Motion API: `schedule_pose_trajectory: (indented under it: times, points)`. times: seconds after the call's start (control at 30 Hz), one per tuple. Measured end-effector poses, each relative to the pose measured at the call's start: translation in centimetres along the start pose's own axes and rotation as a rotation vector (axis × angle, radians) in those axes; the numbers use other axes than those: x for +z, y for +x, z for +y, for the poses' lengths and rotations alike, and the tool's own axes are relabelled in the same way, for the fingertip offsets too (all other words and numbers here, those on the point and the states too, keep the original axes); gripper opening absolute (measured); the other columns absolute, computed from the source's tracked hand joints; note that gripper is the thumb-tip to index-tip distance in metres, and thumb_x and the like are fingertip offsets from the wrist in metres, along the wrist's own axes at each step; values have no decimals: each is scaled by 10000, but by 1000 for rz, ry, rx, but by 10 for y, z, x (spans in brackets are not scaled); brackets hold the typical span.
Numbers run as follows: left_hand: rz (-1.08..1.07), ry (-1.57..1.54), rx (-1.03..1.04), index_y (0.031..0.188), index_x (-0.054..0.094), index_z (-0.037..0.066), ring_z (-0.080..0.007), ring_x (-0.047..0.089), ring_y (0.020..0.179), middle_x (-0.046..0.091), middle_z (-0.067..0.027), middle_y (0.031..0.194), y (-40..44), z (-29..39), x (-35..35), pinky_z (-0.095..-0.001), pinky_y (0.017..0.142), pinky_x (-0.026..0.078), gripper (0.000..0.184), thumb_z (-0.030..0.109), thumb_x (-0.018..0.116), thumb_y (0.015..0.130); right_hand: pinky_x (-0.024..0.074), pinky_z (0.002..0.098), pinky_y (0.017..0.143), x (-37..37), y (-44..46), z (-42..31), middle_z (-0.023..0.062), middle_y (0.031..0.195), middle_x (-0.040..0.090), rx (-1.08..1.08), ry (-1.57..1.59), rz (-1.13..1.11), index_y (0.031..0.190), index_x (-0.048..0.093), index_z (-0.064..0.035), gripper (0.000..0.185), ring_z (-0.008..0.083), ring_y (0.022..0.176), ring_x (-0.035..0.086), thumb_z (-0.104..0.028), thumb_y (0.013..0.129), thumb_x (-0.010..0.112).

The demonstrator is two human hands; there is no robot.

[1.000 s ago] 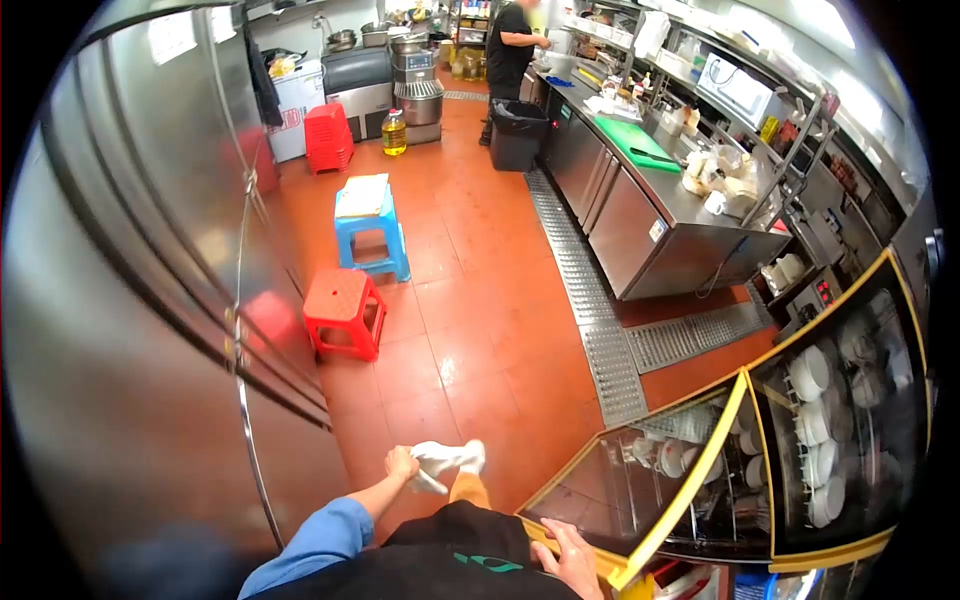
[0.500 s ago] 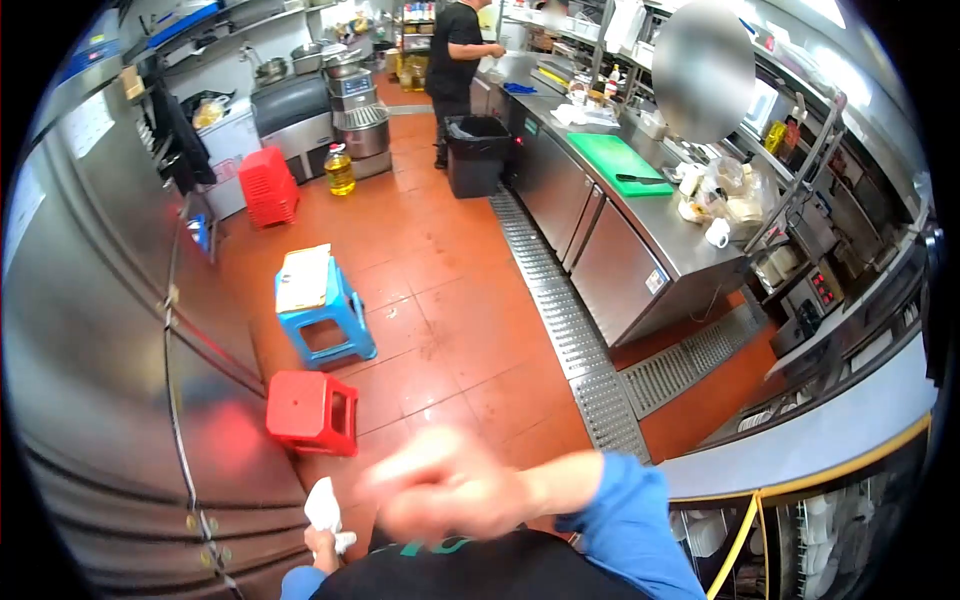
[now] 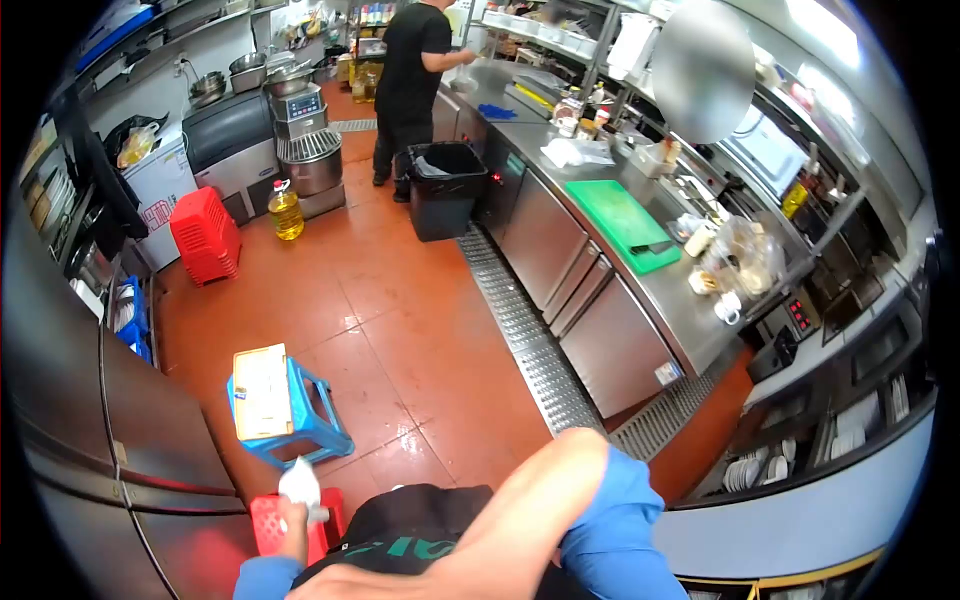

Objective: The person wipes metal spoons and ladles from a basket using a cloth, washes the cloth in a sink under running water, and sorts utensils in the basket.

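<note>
"What's nearest the square blue plastic stool (image 3: 302, 436)?"
"Nearer the wearer: a red plastic stool (image 3: 268, 522), then the bare left hand (image 3: 293, 517) grasping a soft-looking white bundle (image 3: 300, 484), perhaps cloth. The step seems simply holding it; any move calls for a firm grip and clearance from the blue stool."
"Touching?"
"Can't tell."
"And the right hand (image 3: 345, 583)?"
"Below and right of that stool, mostly cut off; its grip can't be told."

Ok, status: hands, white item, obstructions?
Left hand holding white item. Right hand low across the body, partly cut off, grip unclear. Red stool and blue stool nearby.
</note>
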State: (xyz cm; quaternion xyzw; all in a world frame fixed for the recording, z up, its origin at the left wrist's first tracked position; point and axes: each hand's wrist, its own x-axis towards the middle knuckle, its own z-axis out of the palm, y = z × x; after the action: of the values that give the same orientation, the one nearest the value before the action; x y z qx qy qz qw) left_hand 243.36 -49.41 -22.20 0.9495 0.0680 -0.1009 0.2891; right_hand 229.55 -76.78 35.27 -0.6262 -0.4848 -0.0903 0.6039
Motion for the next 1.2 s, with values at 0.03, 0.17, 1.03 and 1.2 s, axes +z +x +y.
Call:
schedule_pose_trajectory:
  times: [0.03, 0.17, 1.03, 1.2]
  points:
    - [-6, -24, 71, 811, 658, -4, -332, 625, 811, 640, -209, 814, 34, 34, 2, -392, 751, 470, 218, 116, 596, 640, 362, 345, 453, -26, 8, 8, 73, 568, 438, -92, -168, 154, 718, 503, -94, 144, 250, 510, 482, -233, 738, 537]
    - [4, 3, 211, 820, 667, 23, -347, 620, 797, 632, -211, 792, 154, 147, 34, -396, 728, 476, 196, 86, 544, 681, 354, 303, 474, -109, 27, 58, 22, 617, 391, -266, -594, 123, 819, 506, -112, 110, 183, 553, 456, -204, 759, 519]
    - [-243, -455, 37, 1139, 521, 18, -242, 587, 980, 612, -136, 1040, 607, 554, 8, -332, 855, 451, 492, -39, 545, 650, 493, 353, 635, -669, 29, 669, 99, 856, 536, 593, -817, -510, 1075, 514, -70, 358, 254, 827, 583, -259, 786, 606]
    - [-600, -533, 582, 1010, 520, -19, -180, 576, 856, 592, -189, 903, 702, 797, 11, -341, 738, 454, 326, 96, 565, 709, 476, 428, 785, -786, 25, 717, 181, 1254, 409, 958, -880, 70, 1295, 363, -102, 708, 333, 1035, 523, -234, 686, 698]
